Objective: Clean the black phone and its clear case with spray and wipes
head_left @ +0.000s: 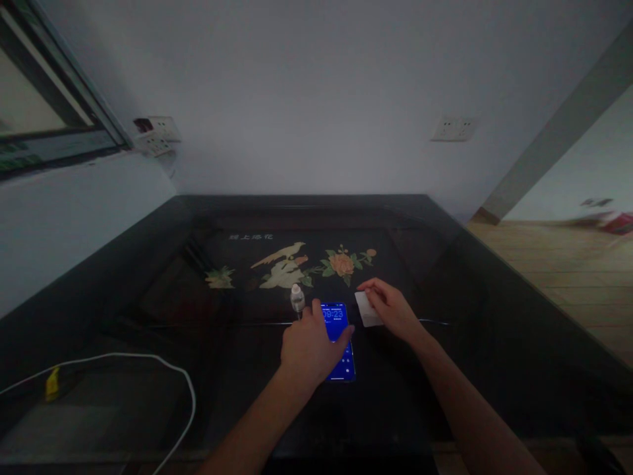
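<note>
A phone (339,340) with a lit blue screen lies flat on the dark glass-topped table (445,369). My left hand (309,349) rests over the phone's left edge, its thumb laid across the screen and its fingers curled around the side. Just beyond that hand a small clear bottle with a white cap (297,298) stands upright. My right hand (390,307) is to the right of the phone, its fingers pinched on a small white cloth or card (366,310) that lies on the table.
A white cable (163,369) with a yellow tag loops over the table's near left part. Painted birds and flowers (297,264) show under the glass. Wall sockets (155,135) are at the back left, another socket plate (453,128) at the back right. A wooden floor opens to the right.
</note>
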A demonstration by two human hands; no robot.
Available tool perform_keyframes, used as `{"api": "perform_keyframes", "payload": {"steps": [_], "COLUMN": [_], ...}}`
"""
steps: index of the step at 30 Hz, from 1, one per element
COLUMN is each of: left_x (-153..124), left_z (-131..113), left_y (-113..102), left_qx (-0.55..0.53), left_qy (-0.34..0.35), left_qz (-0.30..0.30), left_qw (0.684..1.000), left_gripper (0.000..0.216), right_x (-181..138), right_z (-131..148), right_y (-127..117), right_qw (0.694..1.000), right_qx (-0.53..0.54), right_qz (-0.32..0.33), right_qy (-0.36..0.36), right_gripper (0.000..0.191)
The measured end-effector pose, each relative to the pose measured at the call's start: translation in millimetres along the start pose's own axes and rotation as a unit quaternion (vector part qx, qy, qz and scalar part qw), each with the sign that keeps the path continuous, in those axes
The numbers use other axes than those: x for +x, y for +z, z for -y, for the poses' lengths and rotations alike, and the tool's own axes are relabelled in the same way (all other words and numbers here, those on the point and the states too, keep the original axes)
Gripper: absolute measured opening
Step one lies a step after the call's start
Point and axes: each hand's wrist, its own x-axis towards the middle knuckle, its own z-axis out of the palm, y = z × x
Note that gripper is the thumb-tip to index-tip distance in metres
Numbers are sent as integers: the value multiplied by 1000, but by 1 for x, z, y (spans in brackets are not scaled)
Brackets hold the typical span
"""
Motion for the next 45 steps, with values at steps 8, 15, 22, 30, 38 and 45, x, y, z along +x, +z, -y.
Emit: {"api": "perform_keyframes", "payload": {"steps": [8, 15, 22, 30, 38, 45], "left_x": [12, 12, 12, 13, 11, 14], "left_z": [-11, -12, -12, -13, -12, -15], "left_y": [2, 6, 7, 6, 9, 12], "left_qx": [29, 7, -1, -3, -1, -9], "left_qy": [-7, -31, -38, -40, -31, -30], "left_qz": [5, -11, -23, -20, -36, -54], "left_qw": [1000, 999, 999, 999, 999, 998], "left_gripper": [86, 75, 81, 81, 83, 81], "right_x": [0, 1, -1, -8, -10, -9], "right_z": [-1, -4, -8, 7, 6, 1], "right_y": [3, 6, 12, 8, 8, 14], "right_qw": [1000, 999, 999, 998, 997, 997], "right_qx": [-1, 1, 10, -7, 0, 7], "right_qz": [14, 14, 6, -10, -9, -3], "right_qy": [-24, -36, -40, -55, -75, -83], "right_gripper": [26, 26, 29, 31, 30, 31]}}
